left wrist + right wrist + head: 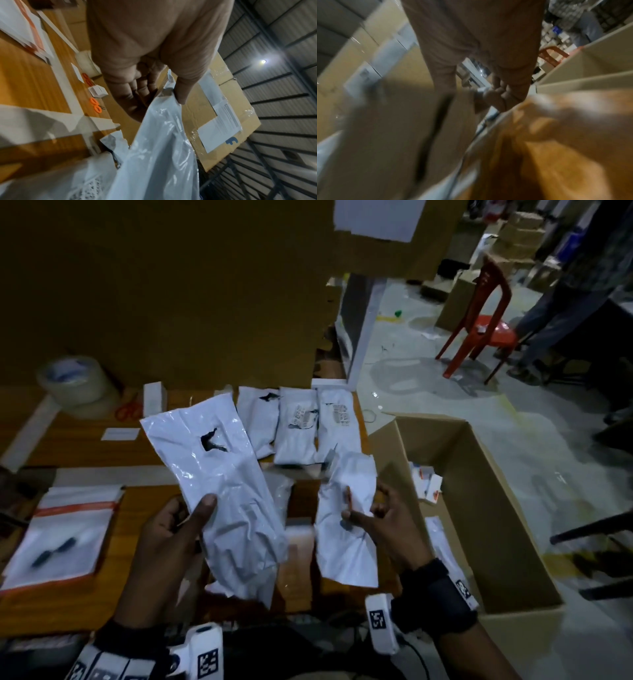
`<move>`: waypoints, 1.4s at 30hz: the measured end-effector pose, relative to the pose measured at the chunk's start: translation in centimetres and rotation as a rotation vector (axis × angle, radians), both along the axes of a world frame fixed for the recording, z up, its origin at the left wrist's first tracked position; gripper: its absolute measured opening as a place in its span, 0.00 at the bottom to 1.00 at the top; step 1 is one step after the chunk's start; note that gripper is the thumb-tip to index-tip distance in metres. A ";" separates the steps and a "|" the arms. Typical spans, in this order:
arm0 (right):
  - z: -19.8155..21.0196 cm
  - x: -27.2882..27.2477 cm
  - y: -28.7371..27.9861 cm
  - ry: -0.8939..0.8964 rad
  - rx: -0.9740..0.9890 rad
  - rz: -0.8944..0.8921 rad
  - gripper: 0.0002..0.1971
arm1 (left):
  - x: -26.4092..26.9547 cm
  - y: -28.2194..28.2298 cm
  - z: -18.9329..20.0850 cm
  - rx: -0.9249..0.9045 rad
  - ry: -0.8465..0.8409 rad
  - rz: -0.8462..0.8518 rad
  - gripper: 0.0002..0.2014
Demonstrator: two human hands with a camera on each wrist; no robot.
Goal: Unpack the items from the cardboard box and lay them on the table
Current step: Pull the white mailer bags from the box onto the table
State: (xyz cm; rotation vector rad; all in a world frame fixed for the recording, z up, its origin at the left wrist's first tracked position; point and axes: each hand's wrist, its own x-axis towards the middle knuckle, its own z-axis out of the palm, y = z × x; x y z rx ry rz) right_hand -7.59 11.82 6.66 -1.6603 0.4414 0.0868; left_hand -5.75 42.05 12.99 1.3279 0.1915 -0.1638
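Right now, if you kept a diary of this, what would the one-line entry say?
left hand: holds white mailer bag | right hand: pinches smaller white packet | cardboard box: open, packets still inside | table: packets in row

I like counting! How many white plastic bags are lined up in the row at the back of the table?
3: left bag, middle bag and right bag, side by side. The lifted bag in the left hand may hide more.
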 end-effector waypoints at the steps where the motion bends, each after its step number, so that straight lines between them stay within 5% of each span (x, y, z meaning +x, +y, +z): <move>1: -1.1 0.1 0.4 0.096 -0.040 0.073 0.53 | -0.2 0.8 -0.3 0.018 0.008 0.018 0.12; 7: -2.8 -0.8 2.4 0.012 -0.626 0.373 0.59 | -1.8 4.1 -1.3 0.125 0.028 0.105 0.09; 11: -2.3 -1.5 4.2 0.110 -0.999 0.730 0.59 | -2.3 4.4 -1.9 0.110 0.051 0.085 0.11; 18: -4.0 -2.3 6.2 0.209 -1.184 0.937 0.65 | -1.5 4.5 -2.2 0.067 0.075 0.066 0.14; 25: -3.6 -2.9 7.0 0.153 -1.119 0.877 0.65 | -1.9 5.1 -2.8 0.116 0.070 0.051 0.12; 29: -3.5 -2.2 8.7 -0.014 -1.165 0.706 0.50 | -1.9 5.0 -3.1 0.126 0.075 0.040 0.12; 36: -4.5 -2.1 9.0 0.166 -1.144 0.802 0.48 | -1.7 4.1 -3.9 0.100 0.078 -0.011 0.10; 39: -1.3 -2.6 8.4 0.033 -0.914 0.647 0.47 | -1.1 3.6 -4.8 0.093 0.095 -0.058 0.16; 42: 2.6 -2.9 8.1 -0.058 -0.499 0.523 0.32 | -0.8 2.8 -4.9 0.090 0.081 -0.133 0.20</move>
